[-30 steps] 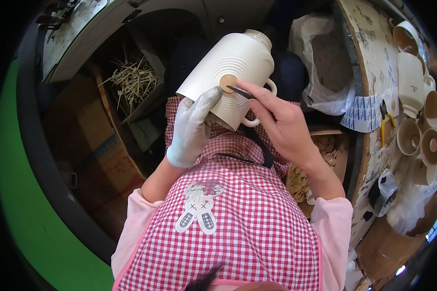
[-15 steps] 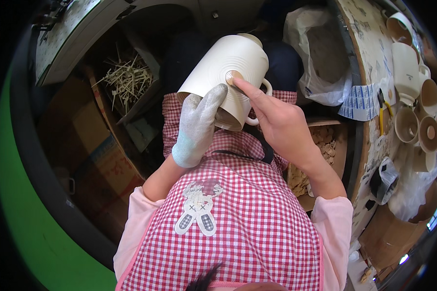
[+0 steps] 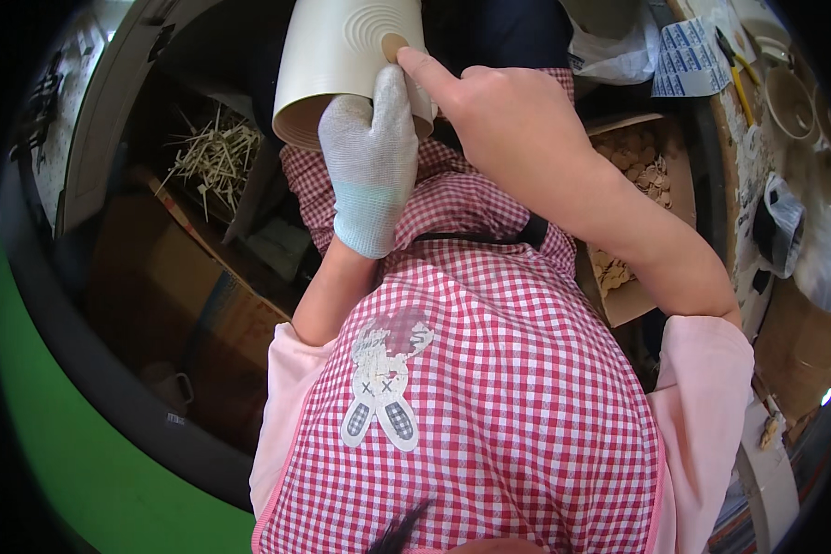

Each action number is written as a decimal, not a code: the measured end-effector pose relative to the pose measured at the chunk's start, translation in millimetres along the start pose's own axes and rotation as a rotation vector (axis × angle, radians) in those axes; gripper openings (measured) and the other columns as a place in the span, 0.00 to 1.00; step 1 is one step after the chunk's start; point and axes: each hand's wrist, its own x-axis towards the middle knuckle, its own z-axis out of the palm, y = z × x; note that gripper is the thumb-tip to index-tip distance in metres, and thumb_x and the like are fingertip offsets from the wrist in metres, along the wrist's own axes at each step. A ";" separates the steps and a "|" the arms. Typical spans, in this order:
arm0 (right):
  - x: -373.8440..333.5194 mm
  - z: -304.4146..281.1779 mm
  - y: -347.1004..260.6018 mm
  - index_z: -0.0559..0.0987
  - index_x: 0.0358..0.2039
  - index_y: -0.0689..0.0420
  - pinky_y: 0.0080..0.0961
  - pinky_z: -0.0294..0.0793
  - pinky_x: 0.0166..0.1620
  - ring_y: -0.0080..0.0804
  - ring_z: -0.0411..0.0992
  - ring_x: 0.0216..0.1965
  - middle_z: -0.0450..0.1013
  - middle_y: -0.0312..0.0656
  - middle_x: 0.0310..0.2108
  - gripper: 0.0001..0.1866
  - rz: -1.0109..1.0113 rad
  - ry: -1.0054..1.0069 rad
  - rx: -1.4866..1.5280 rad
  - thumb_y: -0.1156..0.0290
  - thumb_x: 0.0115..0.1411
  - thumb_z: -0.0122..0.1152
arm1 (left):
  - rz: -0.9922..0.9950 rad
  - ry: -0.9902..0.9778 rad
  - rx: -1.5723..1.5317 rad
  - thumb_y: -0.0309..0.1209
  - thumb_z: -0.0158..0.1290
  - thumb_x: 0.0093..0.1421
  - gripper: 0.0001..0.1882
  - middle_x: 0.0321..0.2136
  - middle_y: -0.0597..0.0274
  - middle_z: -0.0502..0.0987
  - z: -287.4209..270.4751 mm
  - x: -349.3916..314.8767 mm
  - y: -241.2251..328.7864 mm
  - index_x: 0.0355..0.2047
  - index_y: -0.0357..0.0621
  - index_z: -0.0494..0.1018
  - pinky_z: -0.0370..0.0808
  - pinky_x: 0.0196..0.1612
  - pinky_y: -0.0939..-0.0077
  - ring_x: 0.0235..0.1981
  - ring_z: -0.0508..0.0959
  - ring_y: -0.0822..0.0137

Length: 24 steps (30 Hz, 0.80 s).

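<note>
A cream-coloured jug body (image 3: pixel 328 55) with concentric ridges lies tilted across my lap at the top of the picture, its open rim toward me and its far end cut off. My left hand (image 3: pixel 369 152), in a grey glove with a pale blue cuff, grips the rim, its thumb on the outer wall. A round tan disc (image 3: pixel 393 48) sits against the ridged side. My right hand (image 3: pixel 503 111), bare, has its index fingertip at the disc's edge. Its other fingers are curled and mostly hidden, so what they hold, if anything, does not show.
At right, an open carton (image 3: pixel 660 263) holds many tan discs. Thin pale sticks (image 3: pixel 217 157) fill a container at left. Yellow-handled pliers (image 3: pixel 740 85) and a blue-and-white printed sheet (image 3: pixel 688 60) lie on the bench, beside more jug parts (image 3: pixel 790 102).
The jug and both hands now appear higher and further left in the picture, as the whole view has shifted. My right index finger remains at the disc. The jug's handle no longer shows.
</note>
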 end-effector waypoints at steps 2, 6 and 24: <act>3.3 1.1 9.6 0.77 0.63 0.49 0.36 0.79 0.31 0.45 0.78 0.25 0.77 0.45 0.25 0.24 -0.026 -0.023 0.180 0.74 0.65 0.59 | -0.095 -0.023 -0.114 0.35 0.52 0.73 0.18 0.33 0.58 0.83 -10.9 -2.3 0.7 0.44 0.26 0.78 0.76 0.32 0.78 0.31 0.81 0.73; 15.9 -6.4 61.4 0.79 0.59 0.55 0.15 0.71 0.30 0.19 0.70 0.23 0.74 0.31 0.26 0.19 0.062 0.255 1.027 0.61 0.73 0.58 | -0.299 -0.125 -0.575 0.35 0.54 0.72 0.20 0.45 0.53 0.83 -50.2 3.3 16.4 0.53 0.27 0.75 0.81 0.47 0.75 0.44 0.84 0.66; 57.3 -8.0 82.2 0.78 0.53 0.62 0.31 0.78 0.58 0.35 0.80 0.49 0.82 0.49 0.48 0.31 0.348 0.346 1.128 0.51 0.59 0.75 | -0.277 -0.123 -0.488 0.38 0.69 0.60 0.28 0.46 0.54 0.82 -72.9 11.7 18.1 0.54 0.31 0.76 0.78 0.54 0.68 0.47 0.82 0.65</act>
